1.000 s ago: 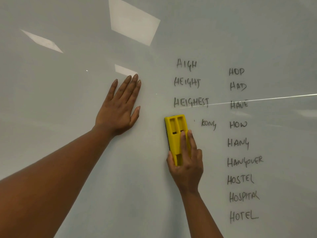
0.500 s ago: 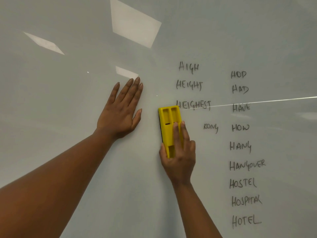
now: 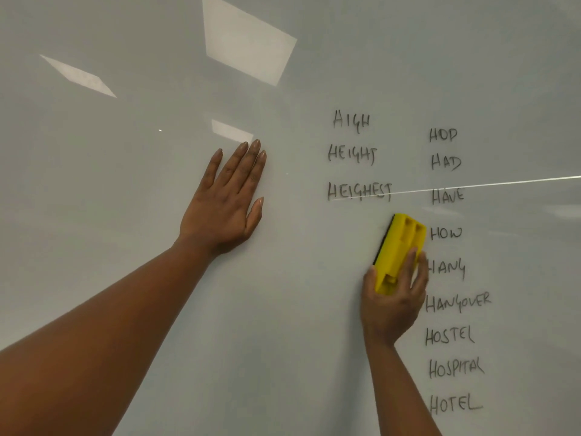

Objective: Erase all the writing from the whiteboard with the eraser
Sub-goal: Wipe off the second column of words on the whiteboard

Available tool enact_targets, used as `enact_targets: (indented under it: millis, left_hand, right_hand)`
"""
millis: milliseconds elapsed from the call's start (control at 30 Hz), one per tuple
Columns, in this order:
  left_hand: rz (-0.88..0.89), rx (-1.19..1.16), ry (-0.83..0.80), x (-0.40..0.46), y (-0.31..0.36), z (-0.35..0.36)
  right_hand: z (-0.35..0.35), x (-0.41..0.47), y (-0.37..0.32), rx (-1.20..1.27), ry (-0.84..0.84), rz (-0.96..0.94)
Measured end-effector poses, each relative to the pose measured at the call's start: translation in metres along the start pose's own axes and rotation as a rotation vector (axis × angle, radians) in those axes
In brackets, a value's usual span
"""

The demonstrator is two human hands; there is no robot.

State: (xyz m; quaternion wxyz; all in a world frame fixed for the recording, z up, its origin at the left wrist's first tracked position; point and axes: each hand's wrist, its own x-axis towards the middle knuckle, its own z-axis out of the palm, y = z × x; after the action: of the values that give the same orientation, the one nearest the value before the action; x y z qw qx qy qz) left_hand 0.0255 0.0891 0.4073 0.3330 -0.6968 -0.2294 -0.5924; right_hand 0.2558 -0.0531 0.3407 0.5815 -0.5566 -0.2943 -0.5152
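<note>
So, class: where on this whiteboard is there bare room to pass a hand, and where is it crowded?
Bare: the whiteboard left of the left hand, and between it and the eraser. Crowded: the right hand sits against the HOW-to-HOTEL column; HIGH, HEIGHT, HEIGHEST lie above.

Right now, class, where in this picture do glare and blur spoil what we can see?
Head view: ceiling light reflections glare on the whiteboard; a thin bright streak crosses HEIGHEST and HAVE; the right hand and yellow eraser are motion-blurred; the flat left hand is sharp.
</note>
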Motion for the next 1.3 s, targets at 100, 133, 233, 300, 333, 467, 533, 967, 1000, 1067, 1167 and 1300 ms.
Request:
enact_targets:
  millis: [100,133,233,300,333,467,533,967,1000,1067,1167,1300]
  left_hand:
    - [-0.002,0.000,-0.004,0.000,0.000,0.000]
    - [-0.002,-0.001,-0.003,0.000,0.000,0.000]
    - [0.001,-0.003,-0.003,0.000,0.001,-0.001]
    - [0.001,-0.006,-0.002,-0.001,0.001,-0.001]
    - [0.000,-0.005,0.000,-0.001,0.001,0.000]
    - [0.001,0.000,-0.001,0.000,0.001,0.000]
    - [0.001,0.001,0.000,0.000,0.000,0.000]
    - [0.004,-0.008,0.008,-0.001,0.000,-0.001]
    - [0.004,-0.006,0.006,0.000,0.000,-0.001]
    - [0.002,-0.001,0.000,0.000,0.000,-0.001]
    - [0.000,-0.005,-0.006,-0.001,0.000,-0.001]
    - [0.000,-0.008,0.003,-0.001,0.001,-0.001]
  right_hand:
    - [-0.008,-0.025,0.011,-0.042,-0.062,-0.138]
    - [-0.011,-0.029,0.016,-0.054,-0.076,-0.163]
    - [-0.013,-0.018,0.024,-0.062,-0.055,-0.108]
    - [-0.009,-0.001,0.017,0.013,-0.011,0.046]
    - [-0.005,0.008,0.010,0.056,0.008,0.098]
    - [0.003,0.007,-0.022,0.073,-0.049,-0.113]
    - [0.004,-0.008,-0.026,0.058,-0.096,-0.228]
    - [-0.001,-0.005,-0.014,0.060,-0.059,-0.148]
    - [-0.002,-0.012,-0.014,0.049,-0.095,-0.211]
    - [-0.007,-0.022,-0.004,0.017,-0.148,-0.297]
    - [-0.016,-0.021,0.013,-0.024,-0.140,-0.285]
    - [-0.010,0.000,0.012,-0.008,-0.063,-0.097]
